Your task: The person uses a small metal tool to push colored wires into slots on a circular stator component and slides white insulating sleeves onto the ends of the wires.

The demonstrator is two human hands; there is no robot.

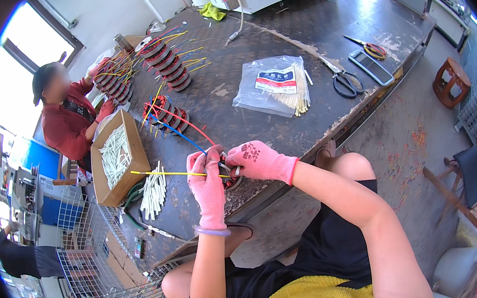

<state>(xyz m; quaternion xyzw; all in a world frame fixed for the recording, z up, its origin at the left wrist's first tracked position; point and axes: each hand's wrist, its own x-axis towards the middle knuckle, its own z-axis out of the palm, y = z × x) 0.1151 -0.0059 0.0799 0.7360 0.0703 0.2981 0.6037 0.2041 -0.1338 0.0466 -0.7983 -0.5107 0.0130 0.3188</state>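
Observation:
At the table's near edge I hold a small wound stator (232,182), partly hidden by my fingers. My left hand (206,181), in a pink glove, is closed around its lead wires. From there a yellow wire (163,173) sticks out leftward, while a blue wire (183,136) and a red wire (193,126) rise up and left. My right hand (258,161), gloved alike, pinches at the stator's right side; a small whitish piece shows by its fingertips. Left of my hands lies a pile of white sleeves (154,195).
Stacks of stators (167,64) with coloured leads stand farther back; another stack (172,119) is nearer. A cardboard box (138,140) holds white sleeves. A plastic bag of cable ties (263,80), scissors (347,84) and a phone (371,67) lie right. A co-worker (66,122) handles stators at left.

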